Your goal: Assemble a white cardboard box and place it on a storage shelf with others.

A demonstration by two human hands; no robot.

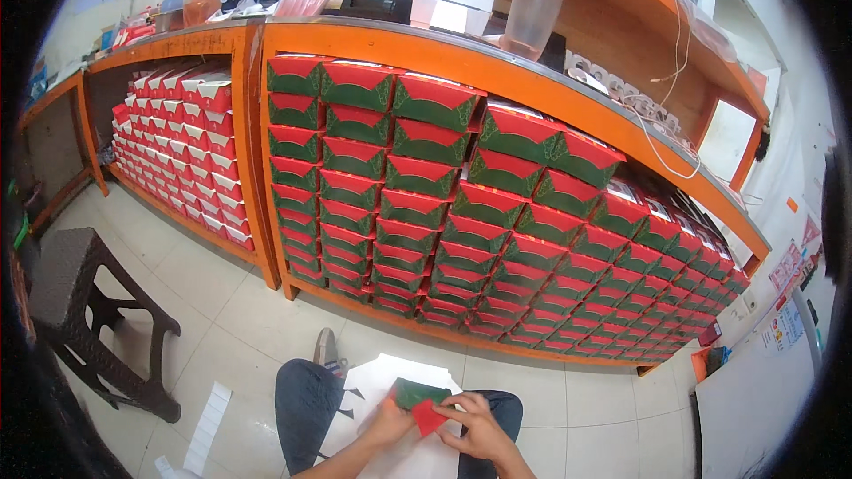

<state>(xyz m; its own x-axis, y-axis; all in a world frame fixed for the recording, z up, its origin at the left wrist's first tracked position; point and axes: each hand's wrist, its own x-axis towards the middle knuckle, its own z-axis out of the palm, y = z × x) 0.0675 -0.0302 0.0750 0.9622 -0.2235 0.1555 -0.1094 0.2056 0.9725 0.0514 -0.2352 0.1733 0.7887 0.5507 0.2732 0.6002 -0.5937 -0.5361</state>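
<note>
A small red and green folded carton [421, 393] is held over my lap, its green side facing away from me and a red flap [428, 419] toward me. My left hand [389, 426] grips the carton at its left side, fingers partly hidden behind it. On the right, my right hand [476, 427] pinches the red flap between thumb and fingers. Beneath both hands a white sheet or board [368, 379] with cut-out edges lies across my legs.
Stacked red and green cartons [426, 213] fill the shelf under an orange workbench [373, 35]; red and white cartons [182, 151] fill the left one. A dark brown stool [98, 319] stands at left, near a white paper strip [209, 426] on the floor. At right is a white cabinet [754, 390].
</note>
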